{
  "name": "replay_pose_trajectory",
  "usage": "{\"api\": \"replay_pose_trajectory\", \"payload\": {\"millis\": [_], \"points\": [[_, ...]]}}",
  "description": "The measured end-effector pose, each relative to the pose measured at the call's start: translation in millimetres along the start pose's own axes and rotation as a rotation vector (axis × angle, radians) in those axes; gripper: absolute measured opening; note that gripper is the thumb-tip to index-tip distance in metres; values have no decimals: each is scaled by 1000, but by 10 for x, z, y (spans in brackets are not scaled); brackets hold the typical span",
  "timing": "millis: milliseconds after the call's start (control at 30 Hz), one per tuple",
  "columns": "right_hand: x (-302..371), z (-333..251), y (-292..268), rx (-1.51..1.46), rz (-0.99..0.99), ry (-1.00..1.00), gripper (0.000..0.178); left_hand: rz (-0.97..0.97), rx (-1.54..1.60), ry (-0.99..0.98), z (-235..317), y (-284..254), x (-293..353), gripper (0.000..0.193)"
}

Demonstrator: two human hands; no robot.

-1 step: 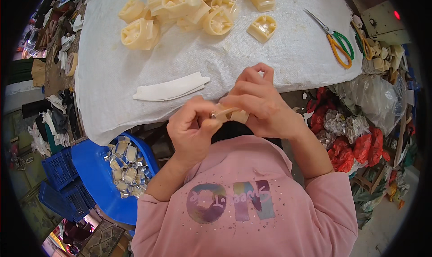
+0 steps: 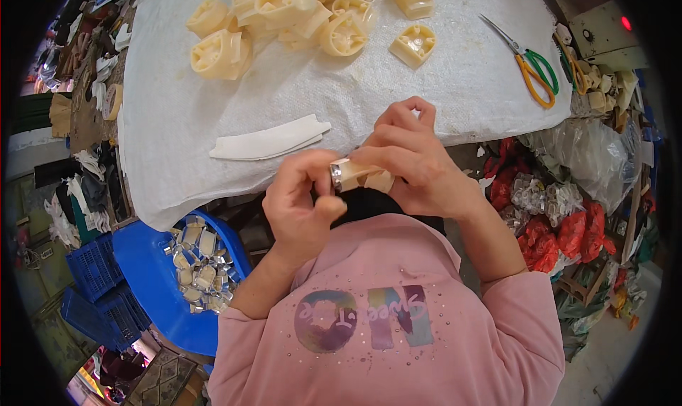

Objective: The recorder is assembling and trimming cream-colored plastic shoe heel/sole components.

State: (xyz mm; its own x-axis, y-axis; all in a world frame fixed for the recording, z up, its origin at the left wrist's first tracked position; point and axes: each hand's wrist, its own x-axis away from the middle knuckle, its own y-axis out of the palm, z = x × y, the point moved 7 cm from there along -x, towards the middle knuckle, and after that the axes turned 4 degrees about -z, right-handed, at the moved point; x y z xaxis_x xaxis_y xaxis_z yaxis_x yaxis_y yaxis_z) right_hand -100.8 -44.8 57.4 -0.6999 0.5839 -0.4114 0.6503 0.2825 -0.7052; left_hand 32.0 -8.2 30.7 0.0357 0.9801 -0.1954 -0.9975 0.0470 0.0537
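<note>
Over the near edge of the table I hold a cream plastic shoe heel (image 2: 371,177) with a shiny silver band (image 2: 337,177) round its left end. My right hand (image 2: 423,168) grips the heel's right end, its fingers bent over the top. My left hand (image 2: 298,193) is curled about the banded end, with its thumb lower down; some of its fingertips are hidden. Two white curved strips (image 2: 270,139) lie overlapping on the table just beyond my left hand. Farther off, several similar cream heels (image 2: 284,12) are heaped, with a single one (image 2: 413,45) apart on the right.
A white woven sheet (image 2: 440,79) covers the table. Scissors (image 2: 529,65) with orange and green handles lie at its right. A blue plastic container (image 2: 153,278) on my left holds several silver-banded pieces (image 2: 202,264). Red plastic bags (image 2: 572,235) are piled at the right.
My left hand has loosened and shifted slightly left, its thumb moving off the heel. More of the silver band shows. My right hand has barely moved.
</note>
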Motion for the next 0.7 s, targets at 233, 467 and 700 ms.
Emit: {"api": "replay_pose_trajectory", "payload": {"millis": [233, 467, 700], "points": [[4, -69, -17, 80, 59, -48, 30, 58, -529, 436, 253, 14, 79, 25], [-109, -165, -223, -19, -7, 17, 38, 160, -643, 487, 265, -173, 83, 25], [442, 166, 82, -660, 504, 410, 29, 224, -548, 531, 388, -134, 21, 34]]}}
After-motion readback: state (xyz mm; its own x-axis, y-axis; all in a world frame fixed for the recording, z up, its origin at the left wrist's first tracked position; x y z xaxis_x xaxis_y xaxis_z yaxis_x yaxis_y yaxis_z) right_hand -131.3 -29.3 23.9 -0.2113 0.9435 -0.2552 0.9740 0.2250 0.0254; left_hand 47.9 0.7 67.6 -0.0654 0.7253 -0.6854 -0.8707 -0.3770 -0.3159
